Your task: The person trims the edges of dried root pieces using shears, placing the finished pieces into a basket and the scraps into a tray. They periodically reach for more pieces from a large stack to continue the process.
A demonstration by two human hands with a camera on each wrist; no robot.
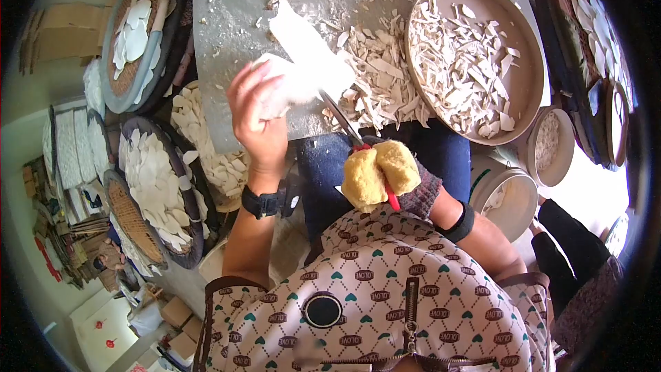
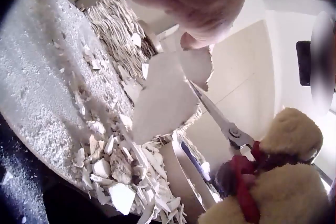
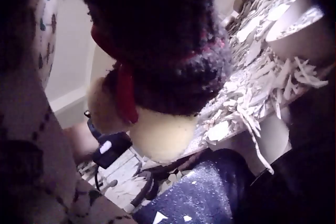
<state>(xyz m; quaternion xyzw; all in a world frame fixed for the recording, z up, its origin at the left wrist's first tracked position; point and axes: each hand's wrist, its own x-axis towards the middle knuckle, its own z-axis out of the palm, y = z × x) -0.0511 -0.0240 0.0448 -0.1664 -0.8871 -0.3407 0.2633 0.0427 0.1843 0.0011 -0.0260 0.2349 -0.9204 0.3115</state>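
Observation:
My left hand [image 1: 258, 117] pinches a flat, thin white sheet [image 2: 165, 95] above the work table's near edge; its material cannot be told. My right hand [image 1: 425, 196], in a dark knitted glove [image 3: 173, 71], grips red-handled scissors [image 2: 229, 128]. Thick yellow padding [image 1: 365, 179] wraps the handles and hides most of the fingers in the head view. In the left wrist view, the blade tips meet the sheet's edge just below the left fingers. White offcuts [image 1: 382, 62] lie heaped on the table beside the blades.
A round shallow tray [image 1: 527, 83] of cut strips stands on the grey table [image 1: 227, 34] at right. Round baskets of white pieces [image 1: 155, 179] line the left side. Buckets [image 1: 516, 203] stand low at right, near another person's dark-clothed legs [image 1: 561, 234].

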